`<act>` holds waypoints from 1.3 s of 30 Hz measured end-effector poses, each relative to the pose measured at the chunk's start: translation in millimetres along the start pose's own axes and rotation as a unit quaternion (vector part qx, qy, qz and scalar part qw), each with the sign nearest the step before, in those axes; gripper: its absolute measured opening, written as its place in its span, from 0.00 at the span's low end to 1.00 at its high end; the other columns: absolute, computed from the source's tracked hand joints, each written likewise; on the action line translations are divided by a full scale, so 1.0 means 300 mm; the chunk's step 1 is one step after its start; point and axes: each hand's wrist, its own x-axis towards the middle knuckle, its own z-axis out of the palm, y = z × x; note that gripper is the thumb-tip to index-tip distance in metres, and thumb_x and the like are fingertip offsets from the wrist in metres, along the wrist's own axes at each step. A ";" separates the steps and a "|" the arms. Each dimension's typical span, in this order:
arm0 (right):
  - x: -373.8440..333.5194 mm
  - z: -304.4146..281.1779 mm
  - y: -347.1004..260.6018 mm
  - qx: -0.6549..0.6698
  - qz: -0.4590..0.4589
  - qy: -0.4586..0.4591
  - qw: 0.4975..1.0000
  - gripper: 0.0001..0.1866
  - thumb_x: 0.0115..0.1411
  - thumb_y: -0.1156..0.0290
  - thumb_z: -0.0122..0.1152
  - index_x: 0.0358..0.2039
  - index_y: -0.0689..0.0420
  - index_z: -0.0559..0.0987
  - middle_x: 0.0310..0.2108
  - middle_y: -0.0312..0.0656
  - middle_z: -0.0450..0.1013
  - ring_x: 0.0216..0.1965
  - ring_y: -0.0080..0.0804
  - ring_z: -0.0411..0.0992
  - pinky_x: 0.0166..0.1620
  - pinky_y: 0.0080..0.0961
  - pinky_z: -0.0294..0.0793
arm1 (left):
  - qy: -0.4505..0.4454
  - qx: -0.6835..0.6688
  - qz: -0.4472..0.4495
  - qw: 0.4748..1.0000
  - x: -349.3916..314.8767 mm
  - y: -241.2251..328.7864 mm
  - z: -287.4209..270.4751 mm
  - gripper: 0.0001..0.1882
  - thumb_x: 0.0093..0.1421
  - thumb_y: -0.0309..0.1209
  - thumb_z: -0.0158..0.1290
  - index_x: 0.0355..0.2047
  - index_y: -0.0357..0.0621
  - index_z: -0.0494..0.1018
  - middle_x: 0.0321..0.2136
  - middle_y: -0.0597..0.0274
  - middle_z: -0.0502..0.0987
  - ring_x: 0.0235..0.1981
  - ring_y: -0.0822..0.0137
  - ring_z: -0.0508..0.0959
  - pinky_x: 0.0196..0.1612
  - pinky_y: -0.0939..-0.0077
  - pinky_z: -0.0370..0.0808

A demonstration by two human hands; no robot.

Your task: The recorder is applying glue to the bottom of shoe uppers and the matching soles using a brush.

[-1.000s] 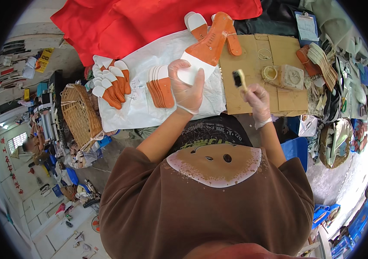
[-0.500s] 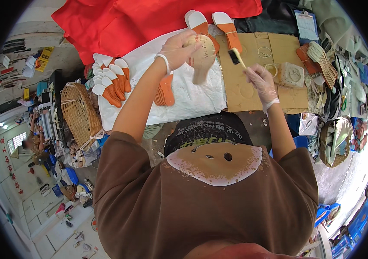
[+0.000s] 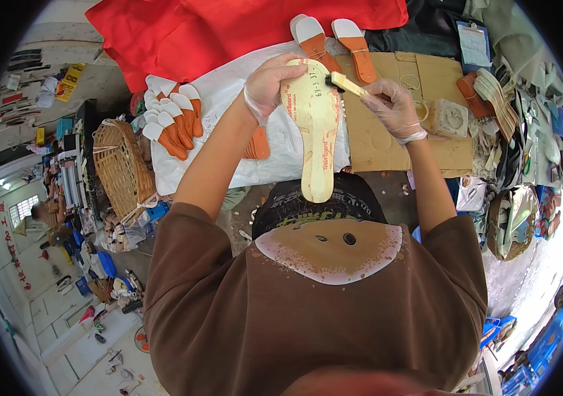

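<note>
My left hand point(image 3: 271, 87), in a thin clear glove, grips a pale insole board point(image 3: 318, 135) by its wide toe end, with the narrow heel end hanging toward me. Red and dark markings show on its face. In my gloved right hand point(image 3: 395, 109) is a small brush point(image 3: 350, 84) with a light handle. Its black bristles meet the insole board's right edge near the toe. Orange insoles with white tips point(image 3: 174, 119) lie in overlapping rows to the left. Behind the insole board, an orange stack point(image 3: 259, 144) is partly hidden.
A white sheet point(image 3: 228, 155) and flattened cardboard point(image 3: 380, 142) cover the table. Bundled orange-and-white insoles point(image 3: 355, 51) lie at the back beside red cloth point(image 3: 242, 30). A whitish square tub point(image 3: 448, 117) stands right, near stacked strips point(image 3: 494, 92). A wicker basket point(image 3: 121, 162) sits left.
The insole board has turned its marked face into view, its heel end now reaching lower toward me. My right hand has moved left and up, bringing the brush to the board's edge.
</note>
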 end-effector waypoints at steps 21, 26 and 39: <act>-0.183 -0.120 0.160 -0.138 0.186 0.157 0.960 0.11 0.57 0.66 0.67 0.27 0.60 0.77 0.21 0.30 0.67 0.25 0.15 0.62 0.28 0.17 0.63 | 0.141 -0.148 0.142 0.969 -0.102 -0.106 0.098 0.20 0.57 0.17 0.49 0.50 0.41 0.66 0.46 0.52 0.73 0.49 0.57 0.75 0.53 0.62 0.73; -0.230 0.018 0.177 -0.042 0.164 0.293 0.941 0.11 0.58 0.66 0.66 0.27 0.60 0.77 0.20 0.29 0.66 0.23 0.16 0.60 0.26 0.17 0.60 | 0.193 -0.045 0.274 0.941 -0.142 -0.261 0.296 0.14 0.56 0.15 0.50 0.39 0.44 0.63 0.42 0.61 0.68 0.49 0.66 0.71 0.56 0.70 0.67; -0.285 0.109 0.027 -0.081 -0.128 0.020 0.988 0.07 0.55 0.70 0.67 0.30 0.57 0.78 0.21 0.36 0.71 0.23 0.25 0.70 0.27 0.23 0.67 | 0.289 0.051 0.291 0.911 -0.090 -0.299 0.194 0.13 0.61 0.22 0.50 0.43 0.45 0.62 0.42 0.62 0.66 0.46 0.71 0.68 0.52 0.74 0.65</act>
